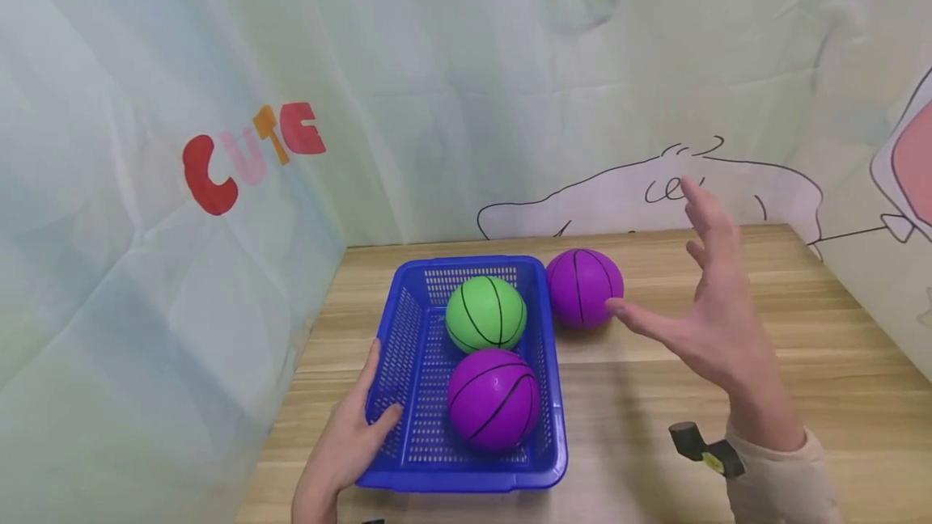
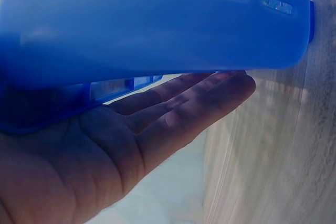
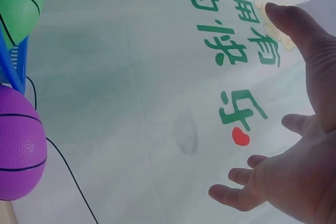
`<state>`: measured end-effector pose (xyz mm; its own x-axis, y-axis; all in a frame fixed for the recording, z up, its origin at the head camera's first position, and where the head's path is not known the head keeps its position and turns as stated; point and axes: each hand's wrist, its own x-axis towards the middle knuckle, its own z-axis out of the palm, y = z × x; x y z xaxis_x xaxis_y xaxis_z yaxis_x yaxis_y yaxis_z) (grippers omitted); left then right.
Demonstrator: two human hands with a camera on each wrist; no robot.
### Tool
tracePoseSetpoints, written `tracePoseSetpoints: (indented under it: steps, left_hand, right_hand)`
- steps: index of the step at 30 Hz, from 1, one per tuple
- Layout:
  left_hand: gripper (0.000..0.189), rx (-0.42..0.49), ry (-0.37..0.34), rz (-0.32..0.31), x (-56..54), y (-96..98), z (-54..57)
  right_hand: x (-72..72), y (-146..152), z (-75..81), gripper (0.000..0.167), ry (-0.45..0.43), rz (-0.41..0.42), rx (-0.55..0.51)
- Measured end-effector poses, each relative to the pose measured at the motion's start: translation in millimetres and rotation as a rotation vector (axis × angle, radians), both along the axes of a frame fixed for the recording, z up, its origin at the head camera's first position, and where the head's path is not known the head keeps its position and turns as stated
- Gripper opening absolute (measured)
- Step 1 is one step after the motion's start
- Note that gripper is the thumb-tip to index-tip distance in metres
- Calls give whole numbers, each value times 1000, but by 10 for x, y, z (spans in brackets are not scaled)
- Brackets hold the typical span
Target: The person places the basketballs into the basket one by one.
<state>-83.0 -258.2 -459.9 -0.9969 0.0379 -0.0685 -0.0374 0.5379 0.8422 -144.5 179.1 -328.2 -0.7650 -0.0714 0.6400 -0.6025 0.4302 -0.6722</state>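
A blue plastic basket (image 1: 466, 485) stands on the wooden table, holding a green ball (image 1: 486, 314) and a purple ball (image 1: 493, 400) with black seam lines. My left hand (image 1: 349, 435) holds the basket's left side, thumb over the rim and fingers along the outside. In the left wrist view those fingers (image 2: 184, 108) stretch out beside the blue basket wall (image 2: 157, 40). Another purple ball (image 1: 582, 288) rests on the table, right of the basket's far corner. My right hand (image 1: 717, 306) is raised with fingers and thumb spread, holding nothing; its thumb tip overlaps that ball in the head view.
The wooden table (image 1: 677, 403) meets a printed cloth backdrop (image 1: 437, 144) at the back and on both sides. Red and coloured letters mark the cloth on the left. A dark strap mount (image 1: 705, 450) sits at the right sleeve's cuff.
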Motion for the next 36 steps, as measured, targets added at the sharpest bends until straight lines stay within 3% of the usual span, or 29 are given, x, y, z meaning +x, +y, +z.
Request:
tracePoseSetpoints:
  steps: [9,15,23,36]
  left_hand:
    - [97,-2,1,-2,-3,-13,-12]
    - [97,-5,12,-5,-10,-12,-23]
    - [97,-15,23,-9,-8,-4,-20]
    - [97,-16,20,-13,-15,-18,-12]
  right_hand:
    - [-54,71,53,147,-60,65,-146]
    - [-231,87,33,145,-105,50,-153]
    - [-599,111,-169,141,-220,14,-144]
    - [-996,108,-512,131,-401,1,-134]
